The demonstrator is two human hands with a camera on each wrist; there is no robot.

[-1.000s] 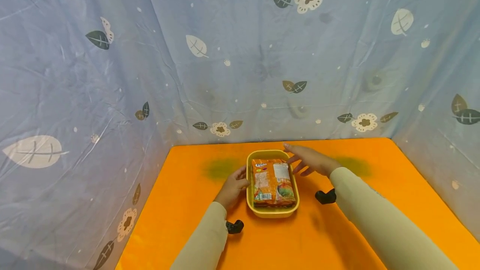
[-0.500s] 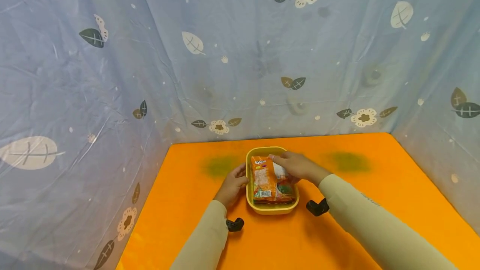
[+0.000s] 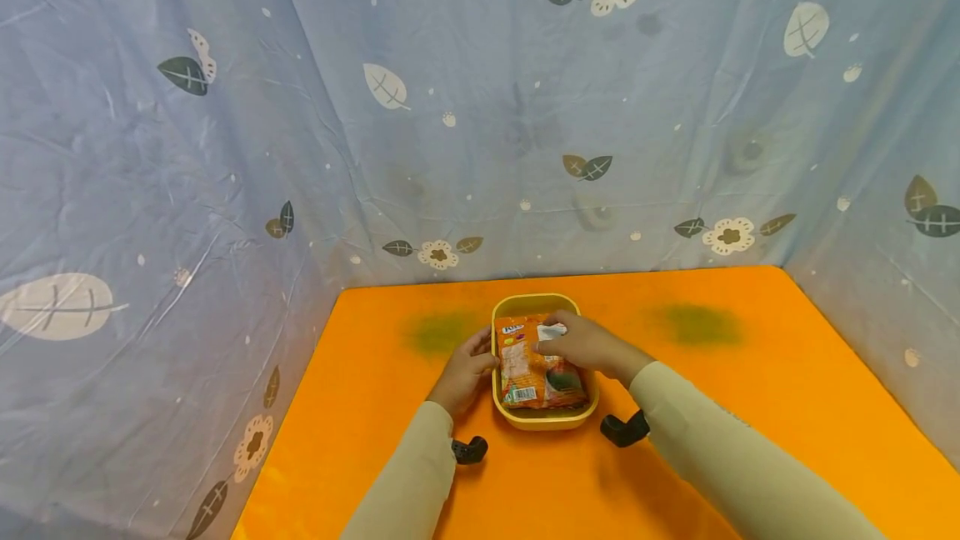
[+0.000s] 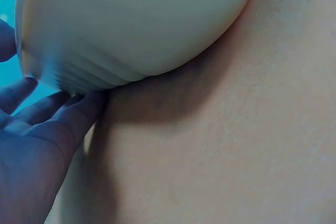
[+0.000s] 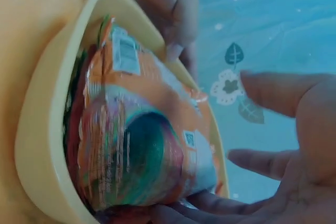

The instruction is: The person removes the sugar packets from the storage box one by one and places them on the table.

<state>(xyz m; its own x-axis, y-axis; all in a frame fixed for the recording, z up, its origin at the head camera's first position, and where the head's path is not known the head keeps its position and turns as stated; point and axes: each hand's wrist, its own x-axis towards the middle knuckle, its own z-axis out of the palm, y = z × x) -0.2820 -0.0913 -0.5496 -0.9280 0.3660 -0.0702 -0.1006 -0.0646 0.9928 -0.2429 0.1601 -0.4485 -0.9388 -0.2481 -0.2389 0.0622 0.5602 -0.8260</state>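
Observation:
A yellow plastic basket (image 3: 546,418) stands on the orange tabletop, with an orange printed snack packet (image 3: 519,369) lying in it. Red and dark green edges of other packets (image 5: 79,95) show underneath. My left hand (image 3: 461,373) rests fingertips against the basket's left outer wall; the left wrist view shows its fingers (image 4: 73,116) touching the ribbed side, thumb near the rim. Over the packet's right part lies my right hand (image 3: 585,346). In the right wrist view, its lower fingers (image 5: 215,203) touch the packet's edge, while thumb and forefinger are spread and apart from it.
The orange tabletop (image 3: 375,407) carries two greenish stains, left and right of the basket. Pale blue curtains (image 3: 480,132) with leaf and flower prints hang at the back and both sides. Black wrist mounts (image 3: 470,450) stick out from both sleeves.
My right hand has come from beyond the basket's right rim to over the packet. The packet has shifted slightly left and tilted in the basket. The left hand has stayed at the wall.

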